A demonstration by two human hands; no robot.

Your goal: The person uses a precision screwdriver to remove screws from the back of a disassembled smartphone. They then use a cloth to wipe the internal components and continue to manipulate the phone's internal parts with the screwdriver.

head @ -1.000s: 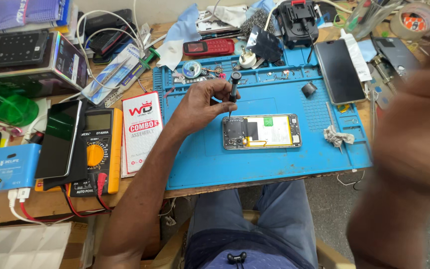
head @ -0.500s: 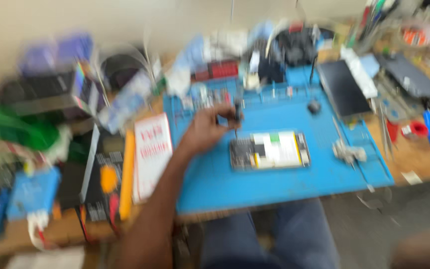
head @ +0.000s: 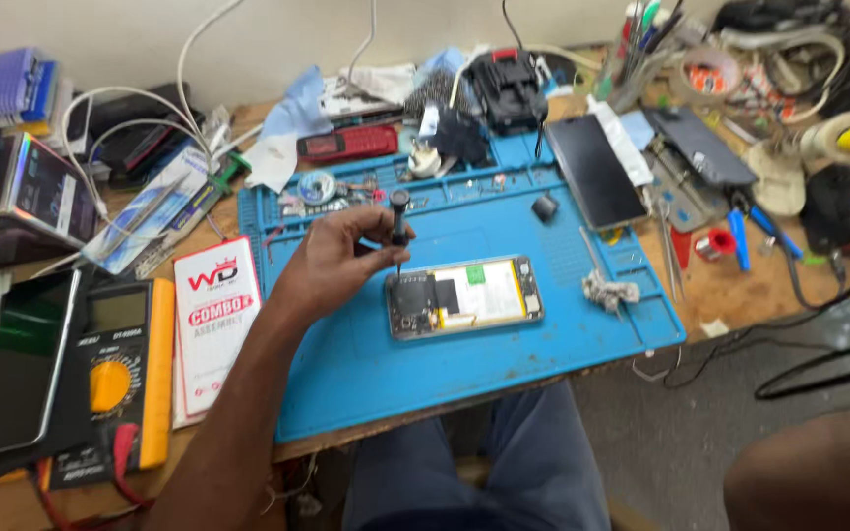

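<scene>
At the middle of the flat blue silicone work mat (head: 504, 364), an opened smartphone with its back cover off (head: 464, 296) is lying flat, showing a dark circuit board at its left end and a pale yellow-white battery to the right. The left hand (head: 332, 261) is closing its fingers around a slim black precision screwdriver (head: 398, 228), holding it upright with the tip meeting the phone's upper left corner. The right hand is showing only as a blurred shape at the frame's lower right, well apart from the phone; its grip cannot be told. Risk, as a judgement: the thin tip is likely to slip off a tiny screw head and scratch the board, since nothing is steadying the phone on the mat. Just right of the phone, a crumpled grey wad (head: 609, 291) is resting; further right and above, a glossy black glass screen panel (head: 595, 170) is lying flat. Left of the phone, off the mat, a yellow-cased multimeter (head: 120, 369) is sitting.
</scene>
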